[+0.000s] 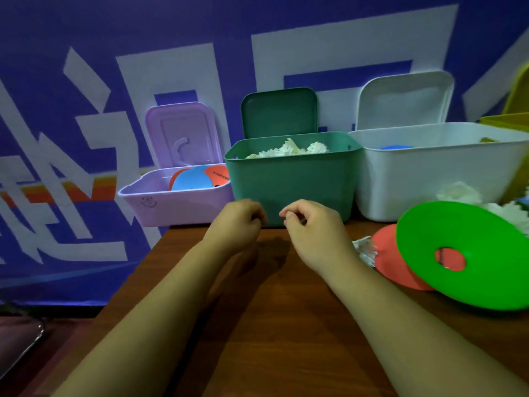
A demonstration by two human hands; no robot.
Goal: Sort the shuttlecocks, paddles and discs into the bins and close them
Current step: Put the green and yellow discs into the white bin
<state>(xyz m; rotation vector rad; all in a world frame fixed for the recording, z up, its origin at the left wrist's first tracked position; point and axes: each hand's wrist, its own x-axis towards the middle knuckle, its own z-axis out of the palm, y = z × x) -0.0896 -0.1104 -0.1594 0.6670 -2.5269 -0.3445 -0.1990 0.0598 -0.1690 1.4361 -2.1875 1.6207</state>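
Three bins stand in a row at the table's far edge, all with lids up. The purple bin [160, 204] on the left holds blue and orange paddles [197, 176]. The green bin [289, 179] in the middle is full of white shuttlecocks [289, 149]. The white bin [423, 179] on the right shows something blue [396, 147] inside. My left hand [237, 222] and my right hand [309, 227] hover in front of the green bin, fingers loosely curled, holding nothing. A green disc [469, 253] leans on an orange disc [395, 265] at the right, with a shuttlecock [365, 249] beside them.
More white shuttlecocks [463, 193] lie behind the green disc near the white bin. A yellow object [512, 116] stands at the far right edge. The brown wooden table [272, 325] ends at the left, with a blue patterned wall [71, 138] behind.
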